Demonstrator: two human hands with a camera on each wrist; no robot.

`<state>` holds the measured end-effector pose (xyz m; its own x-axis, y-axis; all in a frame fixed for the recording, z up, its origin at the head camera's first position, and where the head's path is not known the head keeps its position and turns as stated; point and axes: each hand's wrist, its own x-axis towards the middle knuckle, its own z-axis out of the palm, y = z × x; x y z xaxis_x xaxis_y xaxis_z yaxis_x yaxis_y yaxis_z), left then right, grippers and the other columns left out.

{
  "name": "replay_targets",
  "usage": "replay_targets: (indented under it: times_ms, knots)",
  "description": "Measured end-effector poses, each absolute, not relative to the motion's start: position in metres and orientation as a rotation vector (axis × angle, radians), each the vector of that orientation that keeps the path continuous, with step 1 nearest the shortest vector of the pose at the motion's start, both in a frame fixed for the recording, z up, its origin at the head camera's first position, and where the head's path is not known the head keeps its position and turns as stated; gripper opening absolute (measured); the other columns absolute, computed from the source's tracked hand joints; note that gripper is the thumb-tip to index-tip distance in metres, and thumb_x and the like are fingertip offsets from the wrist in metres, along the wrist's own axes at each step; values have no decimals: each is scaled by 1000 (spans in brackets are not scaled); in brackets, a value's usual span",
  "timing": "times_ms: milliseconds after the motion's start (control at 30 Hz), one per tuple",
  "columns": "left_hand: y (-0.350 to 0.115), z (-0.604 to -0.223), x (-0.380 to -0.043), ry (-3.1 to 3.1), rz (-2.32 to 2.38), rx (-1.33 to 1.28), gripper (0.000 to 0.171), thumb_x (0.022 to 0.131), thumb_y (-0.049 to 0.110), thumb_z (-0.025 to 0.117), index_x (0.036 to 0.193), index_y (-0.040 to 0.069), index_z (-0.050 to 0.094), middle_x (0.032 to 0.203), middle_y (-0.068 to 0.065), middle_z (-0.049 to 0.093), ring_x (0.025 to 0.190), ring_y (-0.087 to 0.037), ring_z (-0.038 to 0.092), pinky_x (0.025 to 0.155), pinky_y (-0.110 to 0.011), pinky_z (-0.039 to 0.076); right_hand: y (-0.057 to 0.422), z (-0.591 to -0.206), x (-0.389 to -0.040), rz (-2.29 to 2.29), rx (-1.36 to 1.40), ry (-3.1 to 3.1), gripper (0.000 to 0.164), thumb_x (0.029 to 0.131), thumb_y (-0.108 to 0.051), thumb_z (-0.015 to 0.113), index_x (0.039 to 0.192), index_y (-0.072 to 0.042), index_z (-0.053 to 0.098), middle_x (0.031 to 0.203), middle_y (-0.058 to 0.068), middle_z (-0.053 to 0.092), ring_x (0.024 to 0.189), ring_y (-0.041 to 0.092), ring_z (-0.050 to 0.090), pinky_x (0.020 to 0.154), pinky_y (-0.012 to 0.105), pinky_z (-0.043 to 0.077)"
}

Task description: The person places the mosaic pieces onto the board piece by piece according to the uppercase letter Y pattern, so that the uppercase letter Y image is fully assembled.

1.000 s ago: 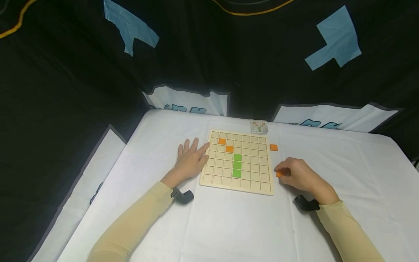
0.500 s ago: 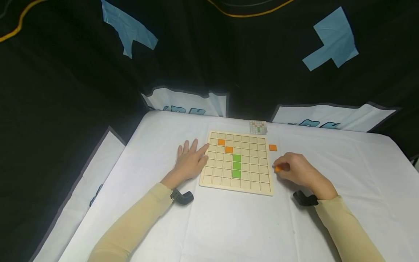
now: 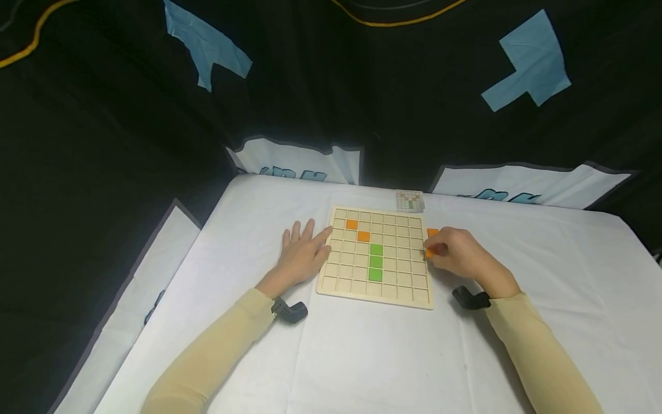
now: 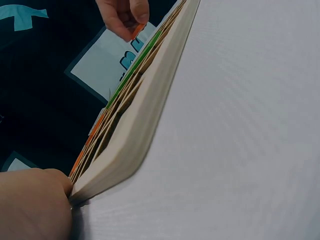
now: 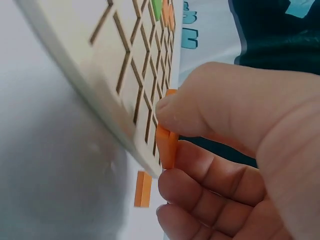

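Note:
A pale wooden grid board [image 3: 404, 280] lies on the white cloth. Two orange tiles [image 3: 364, 236] sit diagonally in its cells, and a column of three green tiles [image 3: 376, 261] runs below them. At the board's right edge my right hand [image 3: 465, 256] pinches an orange tile [image 5: 167, 147] between thumb and fingers. Behind that hand, another orange tile [image 3: 432, 232] lies on the cloth, partly covered by it in the head view. My left hand [image 3: 301, 259] rests with fingers spread, index finger and thumb at the board's left edge.
Past the board's far edge lies a small card [image 3: 410, 201] printed with a coloured grid. Black fabric [image 3: 310, 103] with blue tape pieces [image 3: 538, 57] hangs behind the table. Each wrist wears a black camera mount [image 3: 289, 311].
My right hand has moved away from me and to the left with the orange tile, up to the board's right edge. The left hand and the board stay put.

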<state>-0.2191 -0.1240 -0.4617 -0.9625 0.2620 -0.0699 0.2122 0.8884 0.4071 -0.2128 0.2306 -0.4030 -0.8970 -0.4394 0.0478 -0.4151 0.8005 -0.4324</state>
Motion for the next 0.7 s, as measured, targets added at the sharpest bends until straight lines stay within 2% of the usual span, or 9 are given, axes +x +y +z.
replay_targets:
  times_ms: [500,700]
  knots:
    - [-124,-463,-218,2942,627,393,56,107,42,33,161,25,34,171,-21,13,157,-51,0,124,-69,0,201,-402,-239,-765,-715,2872,25,82,2,72,106,1,78,105,15,76,90,24,62,83,39,56]
    - [-124,-462,-218,2947,633,395,56,107,42,33,161,26,34,171,-21,13,157,-51,1,124,-69,0,189,-401,-248,-744,-772,2881,24,80,4,70,102,-1,78,98,12,75,87,23,59,81,36,52]
